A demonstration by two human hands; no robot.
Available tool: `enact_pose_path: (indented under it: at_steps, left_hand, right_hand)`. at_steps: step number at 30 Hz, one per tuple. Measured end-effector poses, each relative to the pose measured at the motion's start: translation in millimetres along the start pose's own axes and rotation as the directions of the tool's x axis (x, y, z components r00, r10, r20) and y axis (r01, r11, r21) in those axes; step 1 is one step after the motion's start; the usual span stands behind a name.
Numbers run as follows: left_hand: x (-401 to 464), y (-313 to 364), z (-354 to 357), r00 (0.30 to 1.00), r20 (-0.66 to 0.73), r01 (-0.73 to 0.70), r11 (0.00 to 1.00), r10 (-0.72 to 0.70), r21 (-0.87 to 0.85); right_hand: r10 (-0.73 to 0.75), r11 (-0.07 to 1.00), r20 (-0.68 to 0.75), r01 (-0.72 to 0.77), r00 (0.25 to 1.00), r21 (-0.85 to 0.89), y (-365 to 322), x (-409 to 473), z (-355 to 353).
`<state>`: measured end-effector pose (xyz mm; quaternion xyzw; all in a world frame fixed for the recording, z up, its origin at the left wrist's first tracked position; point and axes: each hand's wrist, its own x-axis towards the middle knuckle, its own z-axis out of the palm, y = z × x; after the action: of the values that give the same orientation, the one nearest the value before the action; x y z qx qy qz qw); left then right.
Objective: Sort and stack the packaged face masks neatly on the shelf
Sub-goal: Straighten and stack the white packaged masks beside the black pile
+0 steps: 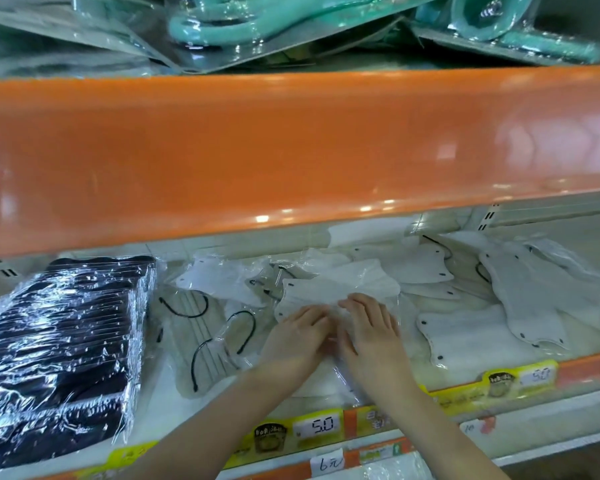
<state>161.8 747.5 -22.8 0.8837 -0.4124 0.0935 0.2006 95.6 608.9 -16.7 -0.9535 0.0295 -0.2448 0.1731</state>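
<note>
Both flat, pressing: left hand, right hand on white mask pack, stretching far-right.

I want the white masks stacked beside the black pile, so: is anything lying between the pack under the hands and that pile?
Yes. Between the white mask pack under both hands and the black mask stack lie loose packaged masks with black ear loops, scattered on the shelf.

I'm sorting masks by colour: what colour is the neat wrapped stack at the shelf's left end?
Black, in glossy clear wrap: the stack shows best in the head view.
</note>
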Motion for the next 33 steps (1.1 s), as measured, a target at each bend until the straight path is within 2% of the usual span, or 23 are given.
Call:
enact_pose_path:
  at_steps: [2, 4, 6, 9, 12, 14, 18, 20, 23, 25, 27, 29, 31, 33]
  left_hand:
    - [-1.6, -1.8, -4.8, 0.994, 0.091, 0.072, 0.991, -0.062, -0.116]
    - [-4.4, -6.5, -10.9, 0.995, 0.067, 0.087, 0.990, -0.080, -0.107]
    - [-5.5, -15.0, -19.5, 0.996, -0.045, 0.075, 0.997, -0.075, -0.003]
    - [-10.2, -35.5, -29.2, 0.955, -0.156, 0.266, 0.961, -0.253, 0.070]
    - [-17.6, -59.2, -34.0, 0.859, -0.067, 0.512, 0.856, -0.508, 0.073]
    - [-22.7, -69.9, -33.8, 0.819, 0.033, 0.569, 0.818, -0.573, 0.084]
    - [-32.1, -57.9, -34.5, 0.852, 0.106, 0.497, 0.855, -0.514, 0.152]
    - [-31.2, -49.1, -32.6, 0.844, 0.108, 0.518, 0.850, -0.526, 0.096]
    - [-18.6, -37.9, -32.7, 0.763, -0.059, 0.636, 0.765, -0.643, -0.103]
    - [-6.0, -26.8, -30.6, 0.754, -0.195, 0.626, 0.776, -0.628, -0.079]
    - [8.7, -10.6, -25.8, 0.786, -0.274, 0.564, 0.824, -0.554, -0.052]
    - [24.5, 7.8, -20.9, 0.846, -0.267, 0.461, 0.885, -0.462, -0.073]
    - [39.8, 26.1, -15.1, 0.914, -0.167, 0.357, 0.929, -0.369, -0.097]
    - [54.5, 43.1, -6.3, 0.946, -0.038, 0.318, 0.944, -0.322, -0.084]
  right_hand:
    - [0.051, 0.998, 0.175, -0.046, 0.983, -0.038, 5.6, 0.6, 4.0]
    - [0.085, 0.995, 0.291, -0.068, 0.953, -0.068, 9.7, 3.0, 5.5]
    - [0.114, 0.992, 0.372, -0.083, 0.921, -0.099, 13.0, 6.3, 3.2]
    - [0.169, 0.977, 0.448, -0.091, 0.878, -0.191, 21.5, 12.3, -0.9]
    - [0.252, 0.958, 0.463, -0.153, 0.850, -0.242, 25.3, 17.4, -5.5]
    - [0.301, 0.944, 0.463, -0.191, 0.834, -0.269, 25.8, 20.3, -5.4]
    - [0.286, 0.952, 0.452, -0.199, 0.845, -0.232, 21.8, 21.4, -5.6]
    - [0.230, 0.970, 0.476, -0.160, 0.849, -0.183, 19.9, 17.3, -4.4]
    - [0.146, 0.988, 0.509, -0.099, 0.848, -0.119, 19.5, 13.2, -2.2]
    - [0.122, 0.992, 0.516, -0.120, 0.848, -0.037, 23.3, 16.3, -1.3]
    - [0.092, 0.976, 0.483, -0.174, 0.871, 0.127, 29.0, 21.2, -1.7]
    - [0.127, 0.893, 0.422, -0.289, 0.898, 0.346, 34.8, 25.0, -4.6]
    - [0.189, 0.817, 0.340, -0.339, 0.921, 0.466, 44.3, 26.0, -10.3]
    - [0.254, 0.844, 0.268, -0.348, 0.929, 0.408, 60.0, 26.4, -18.8]
